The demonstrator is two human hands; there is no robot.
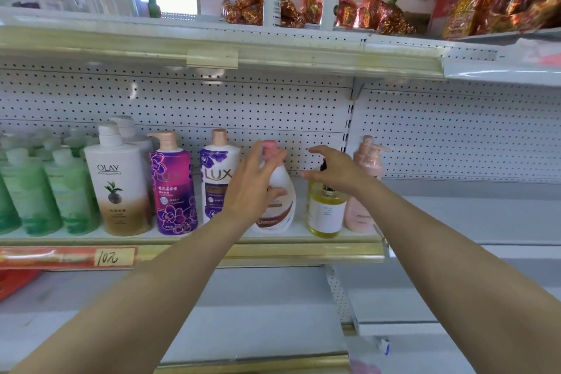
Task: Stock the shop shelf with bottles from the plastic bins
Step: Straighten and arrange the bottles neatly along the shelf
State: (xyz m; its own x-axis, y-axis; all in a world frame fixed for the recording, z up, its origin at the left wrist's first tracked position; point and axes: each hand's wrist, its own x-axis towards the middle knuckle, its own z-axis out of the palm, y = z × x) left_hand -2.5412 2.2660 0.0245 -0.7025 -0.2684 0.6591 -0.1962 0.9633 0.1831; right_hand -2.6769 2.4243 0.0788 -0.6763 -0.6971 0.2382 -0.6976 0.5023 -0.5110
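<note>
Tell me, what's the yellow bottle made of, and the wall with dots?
The yellow bottle looks like clear glass or plastic, glossy: the liquid shows through. The dotted back wall is probably white painted metal, matte, with punched holes in rows.

The left forearm (158,291) and the right forearm (449,252), 2 in all, are bare along their whole visible length, smooth and slim, narrowing toward the wrists. The left grip (253,184) is bare too, faint tendon lines crossing its back, its fingers long and slender. The right grip (335,173) is likewise uncovered, its knuckles softly ridged.
</note>
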